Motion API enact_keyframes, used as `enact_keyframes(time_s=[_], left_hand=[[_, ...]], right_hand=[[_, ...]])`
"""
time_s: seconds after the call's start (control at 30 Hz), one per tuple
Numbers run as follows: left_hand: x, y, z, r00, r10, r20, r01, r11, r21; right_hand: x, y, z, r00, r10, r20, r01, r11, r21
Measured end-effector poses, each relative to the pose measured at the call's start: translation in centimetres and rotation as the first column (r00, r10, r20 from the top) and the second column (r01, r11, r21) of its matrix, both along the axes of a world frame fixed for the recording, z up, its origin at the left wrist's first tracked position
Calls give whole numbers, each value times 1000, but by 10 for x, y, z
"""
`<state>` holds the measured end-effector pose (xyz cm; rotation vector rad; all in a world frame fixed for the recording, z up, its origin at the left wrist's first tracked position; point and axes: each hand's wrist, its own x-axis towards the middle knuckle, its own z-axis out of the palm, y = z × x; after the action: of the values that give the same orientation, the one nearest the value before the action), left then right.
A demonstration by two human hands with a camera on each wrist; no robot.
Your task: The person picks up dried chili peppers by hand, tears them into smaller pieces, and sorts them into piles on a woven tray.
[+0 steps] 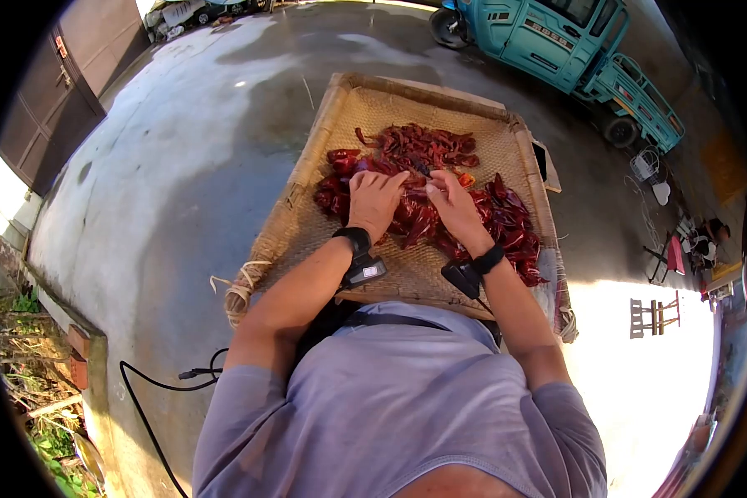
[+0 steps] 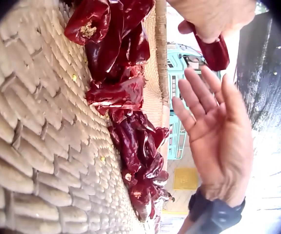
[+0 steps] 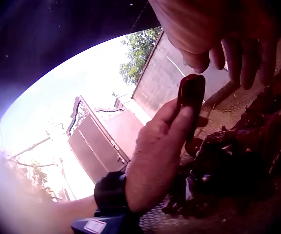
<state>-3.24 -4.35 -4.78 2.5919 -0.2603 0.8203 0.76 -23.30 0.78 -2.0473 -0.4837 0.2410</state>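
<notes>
My left hand pinches a dark red pepper between thumb and fingers, its blunt end pointing up in the right wrist view. The same pepper shows glossy in the left wrist view. Facing it, my right hand has its palm turned toward the pepper and its fingers extended, holding nothing. Both hands are over a heap of glossy whole red peppers on a woven tray. Beyond them lies a pile of torn, shrivelled red pepper pieces. An orange piece is beside my right hand.
The tray's raised rim surrounds the peppers, with tied bindings at the near corner. A black cable runs along the concrete floor at left. A teal three-wheeled truck stands beyond, and a small stool at right.
</notes>
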Motion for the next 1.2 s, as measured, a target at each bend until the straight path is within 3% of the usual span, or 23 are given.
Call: enact_keyframes(time_s=[0.03,0.07,0.13,0.17,0.27,0.3,0.47,0.53,0.63,0.67,0.73,0.77,0.87,0.9,1.0,1.03,1.13,1.2], left_hand=[[3,4,-4,998,58,21,-56,996,-64],[4,7,-8,990,124,63,-118,990,-81],[5,11,-9,956,254,144,-238,964,-122],[5,12,-10,942,308,136,-290,947,-139],[4,11,-6,950,256,177,-235,963,-136],[4,9,-5,948,220,231,-193,972,-134],[8,5,-16,992,49,113,-29,984,-175],[8,3,-16,995,66,80,-49,978,-202],[3,0,-3,977,28,210,19,976,-217],[0,0,1,979,9,203,19,991,-133],[-5,1,6,983,-27,183,20,999,36],[-5,0,6,985,-74,158,74,997,8],[-1,4,-4,996,-88,-34,86,995,-53],[3,2,-14,994,-67,88,74,995,-70],[0,6,-8,972,-104,-211,85,992,-98],[1,4,-12,991,-87,-102,79,994,-82],[3,3,-14,986,-73,-150,63,995,-73],[2,5,-16,988,-70,-138,58,994,-91]], right_hand=[[5,-5,-10,998,-37,46,37,999,16],[8,-12,-18,979,72,191,-38,983,-177],[4,-23,-23,853,350,387,-88,828,-554],[-3,-25,-29,844,368,390,-71,798,-598],[-1,-27,-49,710,437,552,-21,797,-604],[0,-27,-46,723,433,538,-34,801,-598],[23,-32,-43,774,381,505,-74,847,-526],[19,-28,-29,860,224,458,19,884,-468],[14,-14,-11,929,70,363,94,905,-415],[14,-9,-9,944,30,329,111,909,-402],[17,1,-9,965,144,220,-85,962,-260],[19,5,-10,962,211,173,-180,968,-177],[29,4,-12,900,211,381,-102,953,-286],[40,-1,-21,867,226,443,-8,897,-442],[57,-10,-37,827,378,417,62,675,-735],[66,-9,-43,835,426,347,-6,639,-769],[71,-10,-51,820,490,296,33,475,-879],[72,-15,-59,776,503,380,86,513,-854]])
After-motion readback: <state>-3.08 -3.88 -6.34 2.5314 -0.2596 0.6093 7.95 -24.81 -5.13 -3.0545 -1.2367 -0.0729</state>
